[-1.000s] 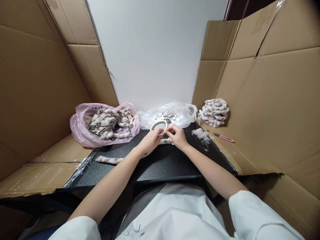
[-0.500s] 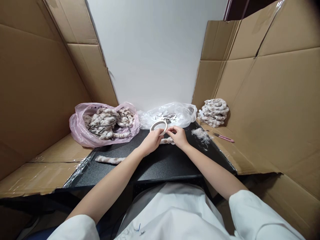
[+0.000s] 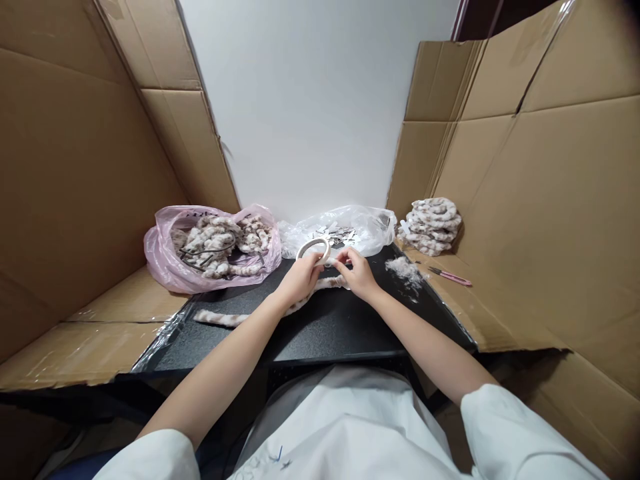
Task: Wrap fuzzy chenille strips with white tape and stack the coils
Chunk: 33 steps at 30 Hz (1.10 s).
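Observation:
A roll of white tape [image 3: 299, 250] stands tilted in my left hand [image 3: 301, 280], whose fingers are closed on its lower rim. My right hand [image 3: 358, 273] pinches the tape's loose end, and a short strip spans the gap between the hands. Beneath them a fluffy white-and-brown strip [image 3: 220, 319] lies curved on the black table [image 3: 320, 333]. My left wrist and forearm cover part of that strip.
At the left, a pink plastic bag [image 3: 163, 267] holds fluffy strips and dark cords. Behind my hands is a clear bag [image 3: 377, 230] of small white pieces. Coiled fluffy strips [image 3: 433, 227], loose fluff [image 3: 405, 272] and pink snips [image 3: 453, 277] lie right. Cardboard walls [image 3: 565, 200] flank the table.
My left hand has moved slightly left with the roll, away from my right hand. A short length of tape now shows between them, and more of the fluffy strip is visible.

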{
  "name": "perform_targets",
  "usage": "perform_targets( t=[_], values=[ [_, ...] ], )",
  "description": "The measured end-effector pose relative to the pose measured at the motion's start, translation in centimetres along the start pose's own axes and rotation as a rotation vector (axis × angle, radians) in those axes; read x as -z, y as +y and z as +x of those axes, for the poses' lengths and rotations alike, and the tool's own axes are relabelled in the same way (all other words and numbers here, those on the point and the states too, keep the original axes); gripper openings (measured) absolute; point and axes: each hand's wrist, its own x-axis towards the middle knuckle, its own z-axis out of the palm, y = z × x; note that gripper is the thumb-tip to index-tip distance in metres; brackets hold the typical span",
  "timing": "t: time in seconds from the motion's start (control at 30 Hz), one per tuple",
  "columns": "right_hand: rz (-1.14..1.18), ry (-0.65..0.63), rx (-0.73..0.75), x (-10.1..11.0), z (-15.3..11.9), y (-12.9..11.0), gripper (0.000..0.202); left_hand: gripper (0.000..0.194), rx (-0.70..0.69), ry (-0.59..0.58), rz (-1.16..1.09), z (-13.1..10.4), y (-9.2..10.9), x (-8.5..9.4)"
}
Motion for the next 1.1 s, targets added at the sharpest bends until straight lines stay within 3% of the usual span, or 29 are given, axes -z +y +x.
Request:
perform_targets(
  t=[0.1, 0.27, 0.33, 0.47, 0.57, 0.77, 0.93, 1.1],
  values=[
    [-0.028, 0.055, -0.029, 0.1, 0.2, 0.3, 0.015, 0.024, -0.035, -0.036, -0.034, -0.1, 0.4, 0.0],
    [-0.018, -0.018, -0.025, 0.3, 0.4, 0.8, 0.015, 0.020, -0.077, -0.060, 0.059, -0.2, 1.2, -0.1],
    [0.030, -0.094, -0.063, 0.5, 0.4, 0.7, 0.019, 0.020, -0.091, -0.070, 0.095, -0.1, 1.1, -0.1],
    [0.222, -0.362, -0.174, 1.5, 0.4, -0.5, 0.032, 0.018, -0.099, -0.060, 0.144, 0.3, 0.4, 0.3],
    [0.359, -0.486, -0.216, 2.6, 0.7, -1.5, 0.040, 0.030, -0.090, -0.024, 0.186, 0.4, 0.1, 1.1],
    [0.458, -0.462, -0.263, 4.5, 1.9, -2.1, 0.046, 0.034, -0.141, 0.066, 0.126, -0.1, 0.5, 3.0],
    [0.522, -0.590, -0.194, 5.7, 1.6, -5.9, 0.043, 0.031, -0.208, 0.048, 0.155, 0.3, 0.5, 3.2],
    [0.492, -0.639, -0.196, 7.6, 0.6, -8.9, 0.042, 0.034, -0.155, 0.074, 0.178, 0.6, -0.7, 3.6]
  ],
)
